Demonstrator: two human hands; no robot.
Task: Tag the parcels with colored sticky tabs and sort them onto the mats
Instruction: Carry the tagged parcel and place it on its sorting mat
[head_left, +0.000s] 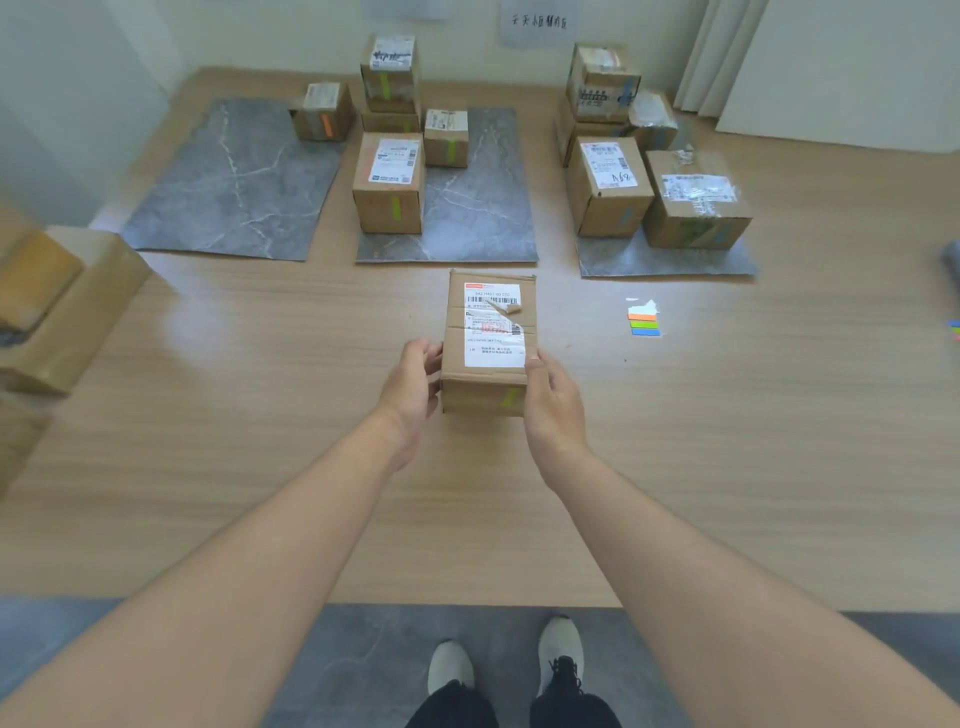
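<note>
- Left grip (415, 374) and right grip (550, 395) clasp the near end of one parcel (491, 322), fingers curled round its sides and the right thumb on top.
- The parcel sits at the middle of the surface (727, 441), just short of the near edge of the middle mat (478, 208). Whether it is lifted or resting, I cannot tell.
- A green tab (510, 397) is already on its near face, so tagging looks done for this one. Placing it is what remains.
- Green-tabbed parcels (389, 182) stand on the middle mat, the likely home for this one.
- The left mat (234, 176) carries one orange-tabbed parcel (322, 111) at its far right corner.
- The right mat (670, 262) carries a stack (608, 187), with blue tabs on several.
- Spare tabs (644, 319) lie near the right mat's near edge.
- Boxes (52, 306) at the surface's left edge show no tabs from here, so they probably remain. The task seems well past halfway.
</note>
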